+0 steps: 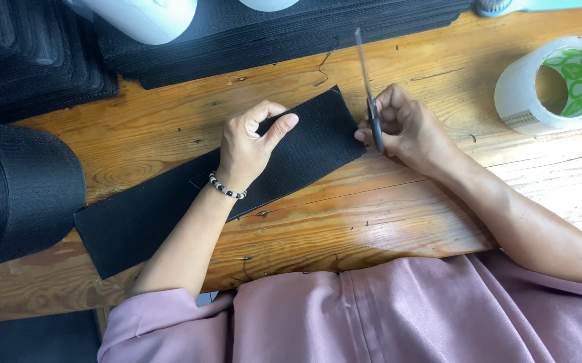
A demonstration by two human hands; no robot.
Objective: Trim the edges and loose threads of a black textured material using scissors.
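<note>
**Two hands, a black strip and a pair of scissors**

Head view: A long black strip (pixel 170 202) of rough cloth lies flat on the wooden bench (pixel 385 215). It runs slanted, from the lower left up to the middle.

The left hand (pixel 250 144) rests on top of the strip, near its upper end. The fingers are curled in and the thumb sticks out flat on the cloth. The hand presses the strip down; it does not wrap around anything. A bracelet (pixel 226 188) of black and white beads sits on that wrist.

The right hand (pixel 405 124) is just at the right end of the strip. It is closed around the dark handles of a pair of scissors (pixel 369 94). The thin blades point up and away, and they look closed together.

A fat roll of clear tape (pixel 556 84) stands at the right of the bench. Its inner ring is white with green curly shapes. It is well apart from the hands.

A big roll of black strap (pixel 15 188) sits at the left edge. Stacks of black cloth pieces (pixel 271 40) lie along the far side. A thin dark thread (pixel 324 64) lies near them. A white rounded thing (pixel 146 17) shows at the top edge. The person's pink shirt (pixel 385 312) fills the bottom.
</note>
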